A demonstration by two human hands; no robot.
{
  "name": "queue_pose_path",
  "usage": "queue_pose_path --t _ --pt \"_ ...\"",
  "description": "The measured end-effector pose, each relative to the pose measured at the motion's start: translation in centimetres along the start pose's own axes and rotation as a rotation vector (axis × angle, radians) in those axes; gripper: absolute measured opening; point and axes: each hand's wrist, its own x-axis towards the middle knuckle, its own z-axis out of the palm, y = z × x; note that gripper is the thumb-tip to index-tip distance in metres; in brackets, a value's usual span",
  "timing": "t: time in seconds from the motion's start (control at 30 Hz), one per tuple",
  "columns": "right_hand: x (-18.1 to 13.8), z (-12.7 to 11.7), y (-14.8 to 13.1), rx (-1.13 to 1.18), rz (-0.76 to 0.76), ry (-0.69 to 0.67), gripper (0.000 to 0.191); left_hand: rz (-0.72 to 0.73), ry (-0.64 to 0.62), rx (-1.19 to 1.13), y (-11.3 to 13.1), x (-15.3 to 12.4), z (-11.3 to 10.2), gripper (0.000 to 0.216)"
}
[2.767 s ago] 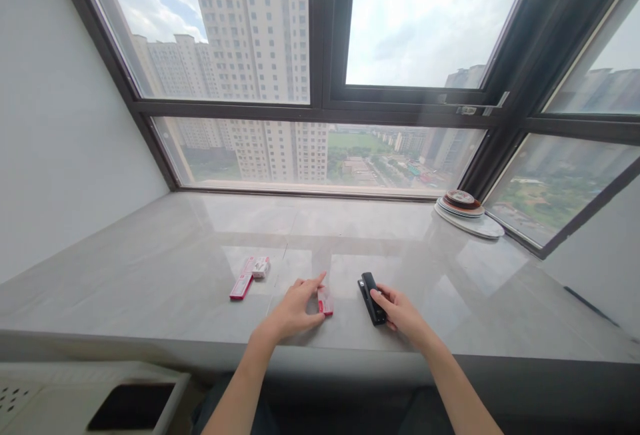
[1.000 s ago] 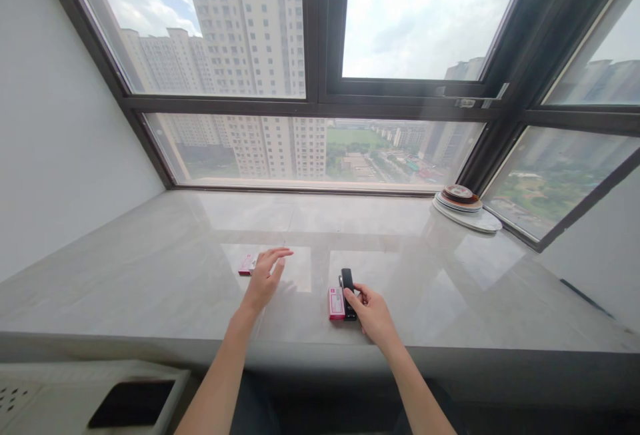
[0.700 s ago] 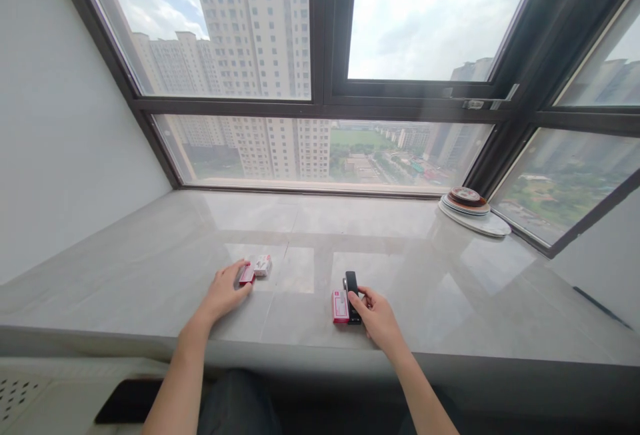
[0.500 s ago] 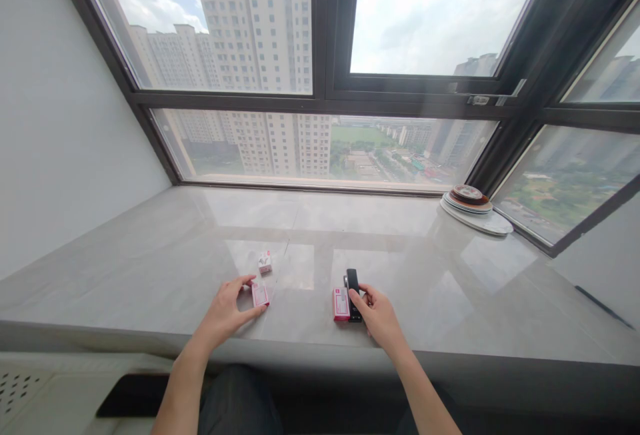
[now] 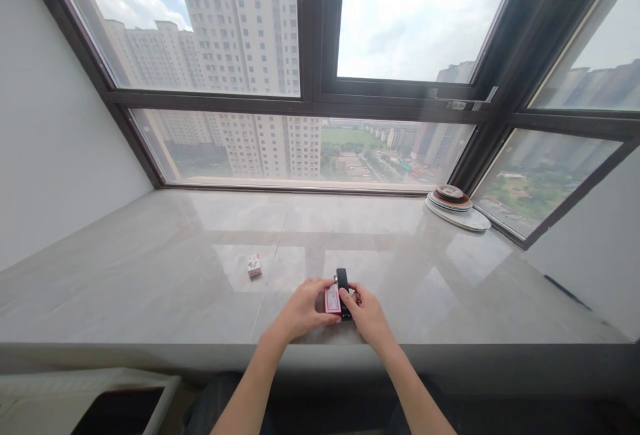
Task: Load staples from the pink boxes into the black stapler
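My left hand (image 5: 306, 303) grips a small pink-and-white box (image 5: 332, 299) by its far and near ends, thumb at the near side. This box is right against the left side of a black stapler (image 5: 343, 280). Only one pink-edged box top shows there; whether a second box lies under it I cannot tell. My right hand (image 5: 367, 312) is closed around the stapler from the right, its thumb on top. The stapler lies lengthwise, pointing towards the window. Apart from both hands, a smaller white box (image 5: 255, 266) with red marks stands to the left.
A stack of plates (image 5: 456, 207) stands in the far right corner by the window frame. The glossy stone sill (image 5: 150, 288) ends at a front edge just below my hands. A thin dark strip (image 5: 567, 292) lies by the right wall.
My left hand has carried its pink-and-white box rightwards to the stapler, where another pink-and-white box lay. My right hand keeps hold of the stapler. The view has shifted slightly.
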Motion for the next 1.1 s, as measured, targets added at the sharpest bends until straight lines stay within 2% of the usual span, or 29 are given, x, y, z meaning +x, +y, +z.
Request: queue_pose_path --t 0.07,0.13,0.17,0.23,0.3,0.37,0.43,0.5,0.63,0.73,0.93,1.03,1.1 --pt "-0.3 -0.3 0.1 0.021 0.031 0.013 0.068 -0.005 0.057 0.035 -0.8 -0.5 -1.2 0.078" --pt "-0.9 -0.8 0.5 0.034 0.061 0.02 0.075 -0.127 0.227 0.126 -2.4 -1.2 -3.5 0.053" --pt "-1.3 -0.9 0.7 0.029 0.067 0.013 0.079 -0.243 0.349 0.19 -3.4 -1.6 -5.0 0.044" --pt "-2.0 -1.2 1.1 -0.003 0.062 -0.019 0.088 -0.589 0.597 0.368 -5.6 -2.2 -8.2 0.045" --pt "-2.6 -1.2 1.2 -0.051 0.052 -0.061 0.097 -0.727 0.639 0.416 -7.5 -2.4 -10.7 0.047" --pt "-2.8 -1.2 1.0 -0.103 0.044 -0.094 0.103 -0.745 0.574 0.415 -8.7 -1.8 -11.5 0.045" --pt "-2.6 -1.1 0.5 -0.157 0.025 -0.118 0.103 -0.701 0.469 0.398 -8.9 -0.4 -10.6 0.044" --pt "-2.2 -1.2 -0.2 -0.209 0.001 -0.146 0.097 -0.629 0.358 0.379 -8.2 1.3 -8.3 0.043" --pt "-1.4 -1.4 -1.9 -0.241 -0.065 -0.247 0.074 -0.462 0.168 0.352 -5.4 3.7 -3.4 0.041" --pt "-1.2 -1.4 -2.8 -0.256 -0.081 -0.289 0.065 -0.361 0.062 0.356 -3.1 3.9 -1.1 0.044" --pt "-0.8 -1.4 -2.9 -0.319 -0.116 -0.308 0.069 -0.336 0.018 0.482 -0.7 3.4 1.7 0.048" --pt "-0.1 -2.9 -2.0 -0.284 -0.124 -0.354 0.064 -0.345 -0.014 0.54 -0.1 4.3 3.5 0.05" --pt "0.5 -4.9 -1.1 -0.247 -0.136 -0.372 0.061 -0.337 -0.059 0.558 0.6 5.6 5.0 0.052"
